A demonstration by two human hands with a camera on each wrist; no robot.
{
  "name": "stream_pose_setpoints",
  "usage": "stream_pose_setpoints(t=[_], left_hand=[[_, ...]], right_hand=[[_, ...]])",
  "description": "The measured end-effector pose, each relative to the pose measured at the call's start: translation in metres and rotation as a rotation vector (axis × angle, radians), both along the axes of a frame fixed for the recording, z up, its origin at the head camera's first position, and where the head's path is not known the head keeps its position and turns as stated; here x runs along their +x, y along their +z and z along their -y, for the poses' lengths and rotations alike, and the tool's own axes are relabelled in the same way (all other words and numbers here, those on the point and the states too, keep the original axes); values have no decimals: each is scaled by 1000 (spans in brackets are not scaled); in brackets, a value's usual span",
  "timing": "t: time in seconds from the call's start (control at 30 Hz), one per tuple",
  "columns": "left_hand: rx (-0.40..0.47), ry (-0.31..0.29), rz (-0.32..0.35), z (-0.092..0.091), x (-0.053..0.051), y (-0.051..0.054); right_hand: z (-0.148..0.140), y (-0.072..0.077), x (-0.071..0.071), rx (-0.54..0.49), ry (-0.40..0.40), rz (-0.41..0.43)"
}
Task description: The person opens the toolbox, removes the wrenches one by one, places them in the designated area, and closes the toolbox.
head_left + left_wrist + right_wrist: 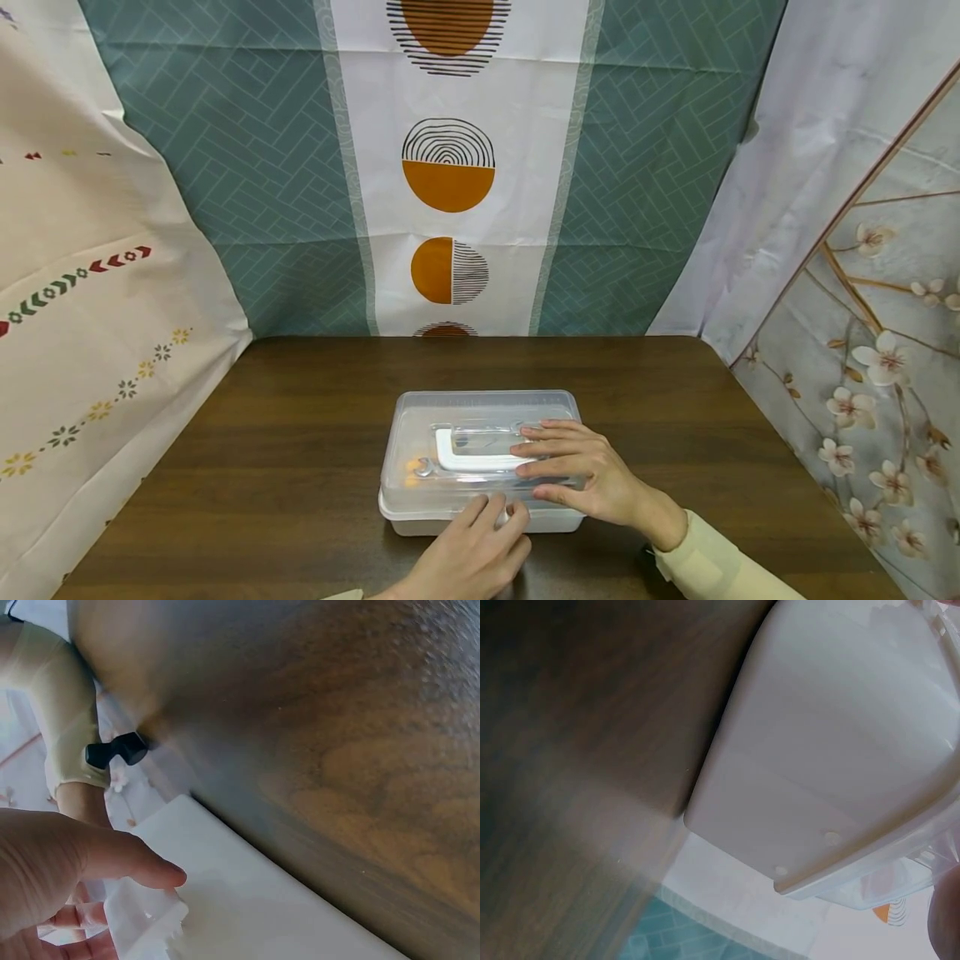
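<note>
Head view: latch (144, 913) on near side of box (420, 527)

Left grip (471, 548) pinches the latch. Box lies just beyond on the desk (300, 467), long axis left-right. Right grip (576, 468), fingers extended, rests on lid (467, 490), right half.

White handle (480, 462) partly hidden behind right hand (588, 471), box (825, 727) cut off in right wrist view.

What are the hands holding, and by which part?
The left hand pinches the white box by its front latch; the right hand lies over the clear lid, gripping nothing.
</note>
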State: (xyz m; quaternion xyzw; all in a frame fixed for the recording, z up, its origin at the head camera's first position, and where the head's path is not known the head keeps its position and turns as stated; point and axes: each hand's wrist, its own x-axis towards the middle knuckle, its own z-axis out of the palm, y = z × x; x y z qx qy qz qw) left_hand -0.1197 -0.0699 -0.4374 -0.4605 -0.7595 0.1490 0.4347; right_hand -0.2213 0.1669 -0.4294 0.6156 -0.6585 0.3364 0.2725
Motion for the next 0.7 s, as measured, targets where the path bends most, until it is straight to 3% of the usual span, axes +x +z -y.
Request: stream_pose_setpoints(t=[0.2, 0.37, 0.47, 0.57, 0.7], left_hand=[[24, 0, -3, -1, 1, -1], [17, 4, 44, 0, 2, 2], [-16, -7, 110, 2, 2, 9], [-67, -30, 136, 5, 0, 15], [-167, -64, 102, 9, -3, 21]], right_hand=[[0, 0, 0, 2, -1, 4], [0, -1, -1, 2, 1, 3], [0, -1, -1, 1, 3, 0], [0, -1, -1, 0, 3, 3], [0, -1, -1, 0, 5, 6]])
